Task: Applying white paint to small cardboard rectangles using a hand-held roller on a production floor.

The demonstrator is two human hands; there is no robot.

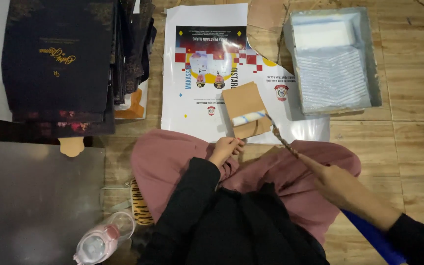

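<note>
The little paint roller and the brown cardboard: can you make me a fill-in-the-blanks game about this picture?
1. The right hand holds a small roller that lies on a piece of ____ cardboard.
2. The left hand touches the cardboard's ____ edge.
3. The grey paint tray sits on the floor to the ____ of the poster.
4. The stack of dark folded boxes lies to the ____ of the poster.

Missing words: brown; near; right; left
</note>
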